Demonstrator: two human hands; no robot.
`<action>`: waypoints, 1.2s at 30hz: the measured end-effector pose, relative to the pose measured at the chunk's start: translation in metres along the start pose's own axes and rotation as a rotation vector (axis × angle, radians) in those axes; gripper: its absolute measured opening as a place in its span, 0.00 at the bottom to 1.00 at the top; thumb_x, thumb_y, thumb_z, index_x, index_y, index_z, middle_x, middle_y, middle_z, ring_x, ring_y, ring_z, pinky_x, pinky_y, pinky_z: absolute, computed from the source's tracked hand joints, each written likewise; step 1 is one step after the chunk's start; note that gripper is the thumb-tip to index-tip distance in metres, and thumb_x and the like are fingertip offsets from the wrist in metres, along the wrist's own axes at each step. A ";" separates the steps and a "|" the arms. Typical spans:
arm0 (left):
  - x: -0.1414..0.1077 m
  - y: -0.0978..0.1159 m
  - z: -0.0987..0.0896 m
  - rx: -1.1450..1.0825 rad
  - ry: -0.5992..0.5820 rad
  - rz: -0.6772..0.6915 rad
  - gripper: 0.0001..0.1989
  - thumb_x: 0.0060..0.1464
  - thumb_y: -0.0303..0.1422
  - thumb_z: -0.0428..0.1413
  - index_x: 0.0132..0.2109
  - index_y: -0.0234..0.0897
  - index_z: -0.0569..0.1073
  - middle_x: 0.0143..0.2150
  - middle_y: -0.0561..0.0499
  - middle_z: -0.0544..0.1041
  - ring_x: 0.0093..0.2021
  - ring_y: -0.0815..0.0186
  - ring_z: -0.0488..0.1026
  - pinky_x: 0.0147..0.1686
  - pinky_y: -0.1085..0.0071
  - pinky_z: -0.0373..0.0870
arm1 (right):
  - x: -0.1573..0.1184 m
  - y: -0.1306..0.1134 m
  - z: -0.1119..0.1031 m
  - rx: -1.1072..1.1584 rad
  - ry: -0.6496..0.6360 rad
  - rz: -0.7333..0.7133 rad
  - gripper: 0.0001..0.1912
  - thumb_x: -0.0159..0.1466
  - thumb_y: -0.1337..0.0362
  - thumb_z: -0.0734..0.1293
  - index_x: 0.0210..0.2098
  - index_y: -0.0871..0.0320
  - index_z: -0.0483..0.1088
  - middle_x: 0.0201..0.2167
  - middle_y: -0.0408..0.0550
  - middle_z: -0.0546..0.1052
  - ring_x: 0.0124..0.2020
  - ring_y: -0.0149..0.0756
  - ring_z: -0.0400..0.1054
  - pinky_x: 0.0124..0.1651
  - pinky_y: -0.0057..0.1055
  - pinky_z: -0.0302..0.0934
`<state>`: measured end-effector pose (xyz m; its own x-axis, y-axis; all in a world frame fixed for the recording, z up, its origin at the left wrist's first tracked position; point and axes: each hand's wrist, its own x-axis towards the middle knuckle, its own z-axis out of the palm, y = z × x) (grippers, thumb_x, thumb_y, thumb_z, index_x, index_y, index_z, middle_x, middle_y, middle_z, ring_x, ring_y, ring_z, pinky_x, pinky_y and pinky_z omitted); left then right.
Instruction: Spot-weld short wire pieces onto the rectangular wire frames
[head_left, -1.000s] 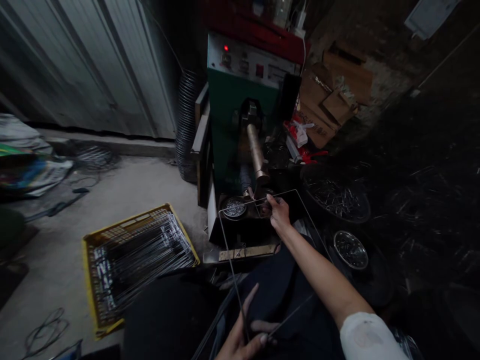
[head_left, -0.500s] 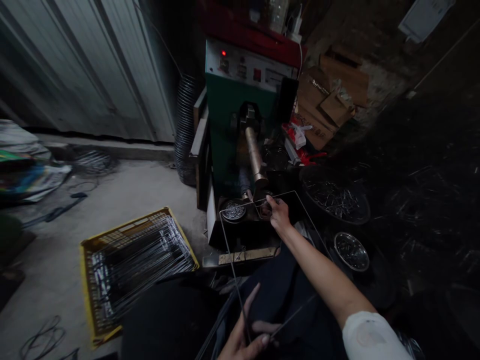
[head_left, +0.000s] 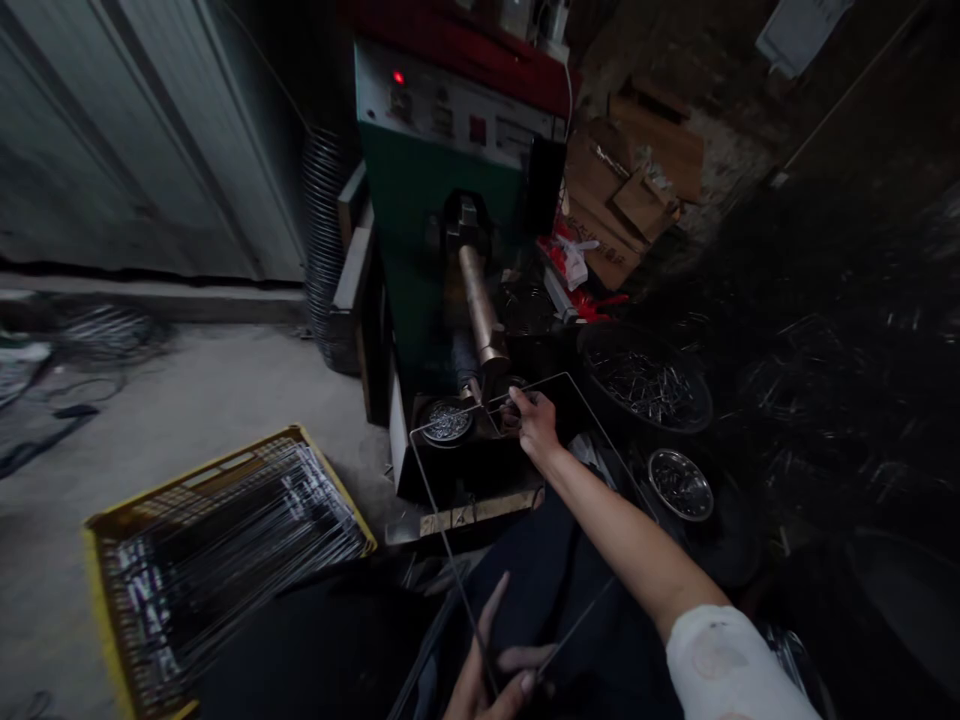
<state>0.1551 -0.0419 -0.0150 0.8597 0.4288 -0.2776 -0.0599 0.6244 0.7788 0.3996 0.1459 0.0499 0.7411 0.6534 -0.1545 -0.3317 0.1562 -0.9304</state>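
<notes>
A large bent-wire rectangular frame (head_left: 437, 510) slants from my lap up to the machine. My left hand (head_left: 487, 665) grips its near end, thumb and fingers round the wire and one finger stretched along it. My right hand (head_left: 536, 425) pinches the far bar of the frame, just right of the machine's tip. That bar lies at the tip, under a copper-coloured arm (head_left: 480, 300) of the green machine (head_left: 409, 180). A smaller bent wire shows by my right fingertips; I cannot tell whether they hold it too.
A dish of small metal pieces (head_left: 448, 424) sits left of the tip. A yellow crate (head_left: 97, 590) of wire parts stands on the floor at left. On the right are a dark basin of wire pieces (head_left: 649, 385) and a steel bowl (head_left: 680, 485). Cardboard boxes (head_left: 600, 235) lie behind.
The view has swung, so the machine, crate and basin sit further left in the picture. Both hands keep their hold on the wire frame, whose far bar stays at the machine's tip.
</notes>
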 end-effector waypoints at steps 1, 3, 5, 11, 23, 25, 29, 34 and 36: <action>0.001 -0.002 0.000 -0.025 -0.010 -0.010 0.53 0.53 0.47 0.61 0.71 0.52 0.32 0.50 0.46 0.80 0.52 0.49 0.74 0.60 0.55 0.59 | 0.000 0.000 0.000 -0.004 0.001 -0.001 0.18 0.49 0.57 0.76 0.29 0.60 0.66 0.20 0.39 0.74 0.20 0.29 0.69 0.21 0.23 0.64; 0.004 -0.006 -0.001 -0.024 -0.012 -0.006 0.53 0.53 0.48 0.60 0.70 0.52 0.30 0.48 0.45 0.81 0.46 0.48 0.76 0.53 0.53 0.66 | 0.001 0.000 -0.001 -0.009 -0.002 0.000 0.18 0.49 0.57 0.76 0.29 0.59 0.66 0.21 0.39 0.74 0.20 0.29 0.69 0.21 0.23 0.64; 0.007 -0.009 -0.003 -0.008 -0.031 -0.013 0.54 0.52 0.48 0.60 0.69 0.52 0.28 0.49 0.45 0.80 0.43 0.47 0.77 0.52 0.52 0.67 | 0.003 0.001 -0.001 -0.013 -0.012 0.005 0.18 0.49 0.58 0.76 0.30 0.59 0.66 0.21 0.39 0.74 0.20 0.29 0.69 0.21 0.23 0.64; 0.011 -0.014 -0.007 -0.028 -0.132 -0.028 0.54 0.52 0.47 0.60 0.66 0.52 0.24 0.52 0.45 0.79 0.42 0.45 0.78 0.47 0.49 0.71 | 0.004 0.004 -0.001 0.008 -0.020 -0.003 0.17 0.49 0.59 0.76 0.31 0.60 0.66 0.21 0.40 0.74 0.18 0.28 0.68 0.20 0.23 0.63; 0.012 -0.018 -0.001 -0.079 -0.138 -0.033 0.54 0.52 0.44 0.60 0.67 0.55 0.25 0.51 0.45 0.80 0.45 0.43 0.77 0.49 0.44 0.68 | 0.001 0.000 -0.001 -0.010 -0.043 0.020 0.16 0.52 0.59 0.75 0.29 0.59 0.66 0.22 0.41 0.74 0.20 0.27 0.69 0.22 0.22 0.65; 0.012 -0.019 0.002 -0.088 -0.094 0.013 0.52 0.53 0.42 0.60 0.68 0.58 0.28 0.49 0.46 0.81 0.44 0.44 0.77 0.49 0.45 0.67 | 0.001 0.000 -0.001 -0.013 -0.050 0.022 0.16 0.52 0.59 0.75 0.29 0.59 0.66 0.22 0.40 0.74 0.20 0.27 0.69 0.22 0.22 0.65; 0.004 -0.016 0.006 -0.118 -0.067 0.068 0.49 0.53 0.40 0.61 0.68 0.60 0.34 0.48 0.47 0.81 0.43 0.46 0.78 0.48 0.46 0.68 | -0.001 -0.009 -0.004 -0.080 -0.042 0.051 0.16 0.53 0.59 0.75 0.30 0.58 0.64 0.20 0.37 0.72 0.18 0.27 0.67 0.20 0.22 0.64; -0.022 -0.027 -0.022 -0.056 -0.068 0.078 0.41 0.56 0.39 0.60 0.67 0.69 0.44 0.55 0.53 0.78 0.50 0.48 0.77 0.58 0.46 0.62 | -0.009 -0.030 -0.013 -0.293 -0.137 0.135 0.18 0.60 0.50 0.70 0.30 0.58 0.65 0.17 0.37 0.69 0.17 0.29 0.68 0.18 0.23 0.64; -0.030 -0.046 -0.043 -0.011 -0.053 0.058 0.38 0.53 0.39 0.62 0.65 0.71 0.52 0.62 0.57 0.71 0.62 0.47 0.66 0.59 0.46 0.62 | -0.011 -0.034 -0.016 -0.322 -0.129 0.147 0.19 0.61 0.48 0.68 0.30 0.58 0.64 0.16 0.37 0.69 0.16 0.29 0.68 0.18 0.21 0.63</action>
<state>0.1103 -0.0559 -0.0668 0.8803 0.4292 -0.2021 -0.1154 0.6070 0.7863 0.4121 0.1215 0.0774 0.6129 0.7426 -0.2701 -0.2131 -0.1738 -0.9614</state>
